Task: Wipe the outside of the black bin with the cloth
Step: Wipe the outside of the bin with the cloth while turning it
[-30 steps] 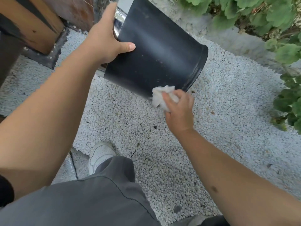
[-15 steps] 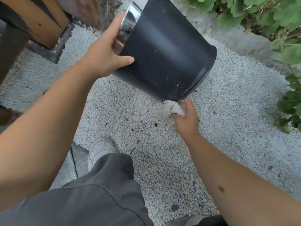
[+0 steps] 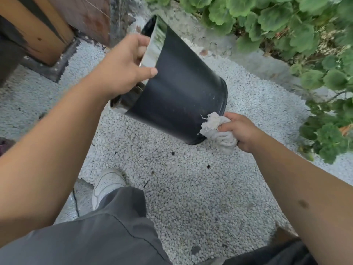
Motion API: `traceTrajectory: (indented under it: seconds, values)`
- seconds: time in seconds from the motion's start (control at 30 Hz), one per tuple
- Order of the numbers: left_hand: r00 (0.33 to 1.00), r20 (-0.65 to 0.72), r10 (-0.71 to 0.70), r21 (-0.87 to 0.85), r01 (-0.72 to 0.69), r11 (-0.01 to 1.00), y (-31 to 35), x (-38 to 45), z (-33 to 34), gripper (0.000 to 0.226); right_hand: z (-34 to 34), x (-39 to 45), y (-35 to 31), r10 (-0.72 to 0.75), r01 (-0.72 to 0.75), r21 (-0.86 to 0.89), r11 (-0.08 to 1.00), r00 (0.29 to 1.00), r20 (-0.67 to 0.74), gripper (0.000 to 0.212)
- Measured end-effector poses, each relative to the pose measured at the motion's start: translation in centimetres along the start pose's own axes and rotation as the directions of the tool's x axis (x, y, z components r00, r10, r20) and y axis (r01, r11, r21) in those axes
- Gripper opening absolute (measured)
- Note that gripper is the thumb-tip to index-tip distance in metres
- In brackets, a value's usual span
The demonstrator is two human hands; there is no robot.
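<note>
The black bin [image 3: 177,92] is tilted in the air, its shiny metal rim up and to the left, its base pointing down and to the right. My left hand [image 3: 122,67] grips that rim, thumb on the black wall and fingers inside the opening. My right hand [image 3: 242,131] is closed on a crumpled white cloth [image 3: 215,129]. The cloth presses against the lower right edge of the bin at its base.
White gravel [image 3: 181,184] covers the ground below. Green leafy plants [image 3: 286,23] stand behind a concrete kerb at the upper right. Wooden posts on a dark base [image 3: 44,35] are at the upper left. My grey-trousered leg and white shoe [image 3: 107,184] are beneath the bin.
My right hand moved the cloth from the bin's side, under its bottom edge, then round to the base's right side. The bin tipped further, its base swinging down and right.
</note>
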State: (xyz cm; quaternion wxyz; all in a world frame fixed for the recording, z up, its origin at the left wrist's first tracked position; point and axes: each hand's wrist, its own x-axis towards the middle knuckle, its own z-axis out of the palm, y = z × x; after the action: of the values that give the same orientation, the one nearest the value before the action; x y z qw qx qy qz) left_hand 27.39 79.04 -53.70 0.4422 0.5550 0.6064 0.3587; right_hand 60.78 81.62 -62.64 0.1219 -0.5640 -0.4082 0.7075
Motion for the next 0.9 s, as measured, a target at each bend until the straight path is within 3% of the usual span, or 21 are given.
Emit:
traceTrajectory:
  seconds: [0.07, 0.1, 0.23, 0.33, 0.43, 0.5, 0.6, 0.7, 0.83, 0.9]
  values:
    - [0.991, 0.133, -0.017, 0.06, 0.009, 0.998, -1.0, -0.8, 0.3, 0.078, 0.1, 0.1, 0.5, 0.019, -0.019, -0.021, 1.0, 1.0, -0.002, 0.035]
    - [0.991, 0.13, -0.038, 0.149, 0.018, 0.989, -1.5, -1.1, 0.3, 0.09, 0.1, 0.2, 0.5, 0.028, -0.028, -0.033, 0.999, 1.0, 0.001, 0.035]
    - [0.997, -0.03, -0.069, 0.392, 0.075, 0.917, -2.1, -1.0, 0.1, 0.098, -1.7, 0.2, -1.4, 0.044, -0.05, -0.137, 0.989, 0.998, -0.045, 0.038]
    - [0.993, -0.086, -0.079, 0.454, 0.11, 0.884, -2.5, -0.4, -0.9, 0.098, -3.5, 0.3, -4.6, -0.165, 0.153, -0.064, 0.986, 0.942, -0.291, 0.025]
    - [0.993, -0.11, -0.039, 0.52, 0.091, 0.849, -2.7, -0.4, -0.6, 0.097, -2.6, 1.5, -7.2, -0.357, 0.348, -0.101, 0.932, 0.837, -0.414, 0.036]
    - [0.993, -0.069, 0.1, 0.592, -0.04, 0.805, -2.3, -1.1, 0.3, 0.092, -0.3, 3.0, -7.4, -0.467, 0.345, -0.355, 0.869, 0.807, -0.362, 0.039]
    - [0.979, 0.05, 0.197, 0.737, -0.169, 0.655, -1.6, -2.2, 1.4, 0.1, 3.0, 4.6, -5.6, -0.603, 0.328, -0.685, 0.65, 0.772, -0.202, 0.047]
    - [0.988, 0.022, 0.155, 0.824, -0.106, 0.556, -0.8, -2.4, 1.7, 0.106, 3.3, 4.8, -4.4, -0.63, 0.317, -0.732, 0.602, 0.753, -0.192, 0.056]
    - [0.995, -0.012, 0.097, 0.842, -0.042, 0.537, -0.3, -2.0, 2.1, 0.108, 3.2, 3.3, -2.9, -0.635, 0.302, -0.75, 0.589, 0.747, -0.198, 0.056]
    - [0.997, -0.032, 0.072, 0.84, -0.012, 0.542, -0.5, -1.8, 2.0, 0.109, 5.1, 2.0, -1.1, -0.671, 0.287, -0.763, 0.579, 0.7, -0.246, 0.052]
